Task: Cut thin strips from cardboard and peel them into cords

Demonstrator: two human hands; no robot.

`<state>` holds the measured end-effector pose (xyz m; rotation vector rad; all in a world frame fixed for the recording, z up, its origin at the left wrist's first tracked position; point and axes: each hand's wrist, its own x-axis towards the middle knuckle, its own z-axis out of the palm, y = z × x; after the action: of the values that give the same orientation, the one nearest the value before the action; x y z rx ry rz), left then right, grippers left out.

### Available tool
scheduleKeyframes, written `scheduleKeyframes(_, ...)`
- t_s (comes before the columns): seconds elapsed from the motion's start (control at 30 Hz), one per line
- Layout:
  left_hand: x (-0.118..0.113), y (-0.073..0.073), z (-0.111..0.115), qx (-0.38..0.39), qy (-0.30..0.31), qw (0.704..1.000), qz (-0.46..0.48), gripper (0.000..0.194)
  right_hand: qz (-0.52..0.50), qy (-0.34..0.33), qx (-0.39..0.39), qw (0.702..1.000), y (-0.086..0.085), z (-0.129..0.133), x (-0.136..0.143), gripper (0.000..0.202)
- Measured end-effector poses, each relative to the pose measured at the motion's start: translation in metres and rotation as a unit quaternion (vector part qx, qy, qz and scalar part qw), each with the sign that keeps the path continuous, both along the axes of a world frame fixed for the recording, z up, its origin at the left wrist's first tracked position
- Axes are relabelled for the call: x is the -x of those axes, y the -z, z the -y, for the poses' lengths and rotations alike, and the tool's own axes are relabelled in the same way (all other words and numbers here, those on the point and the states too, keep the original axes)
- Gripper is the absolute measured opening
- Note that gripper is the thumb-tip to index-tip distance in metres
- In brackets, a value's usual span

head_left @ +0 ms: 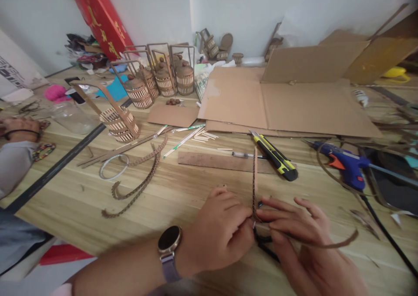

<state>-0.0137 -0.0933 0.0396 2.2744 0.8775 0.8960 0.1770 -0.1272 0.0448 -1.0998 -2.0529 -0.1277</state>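
At the front of the table, my left hand (225,226), with a watch on the wrist, is closed with its fingertips pinched at a corrugated cardboard strip (254,182). One end of that strip stands up above my fingers. My right hand (303,235) meets the left and pinches a brown cardboard strip (336,245), whose tail sticks out to the right. Whether both ends belong to one strip is hidden. A dark, thin object (267,249) shows below my fingertips, its kind unclear. Just beyond the hands lies a yellow-and-black utility knife (276,154).
A blue glue gun (346,161) lies at right with its cable. Cardboard sheets (235,97) cover the back. Several small lidded baskets (163,80) stand behind an open basket (119,124). Notched strips (143,178) and a white ring (114,167) lie left. Another person's hand (19,128) rests at far left.
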Motion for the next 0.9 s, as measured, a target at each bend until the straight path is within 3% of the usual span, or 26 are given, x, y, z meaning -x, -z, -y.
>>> scheduleKeyframes(0.33,-0.0006,-0.0035,-0.0008,0.045,0.023,0.999,0.020,0.038,0.055,-0.020,-0.014,0.998,-0.0013,-0.0004,-0.0024,0.013)
scheduleKeyframes(0.9,0.0004,-0.0003,-0.0001,0.029,0.013,0.999,-0.014,0.030,0.076,-0.002,-0.031,0.997,-0.0026,-0.0007,-0.0029,0.010)
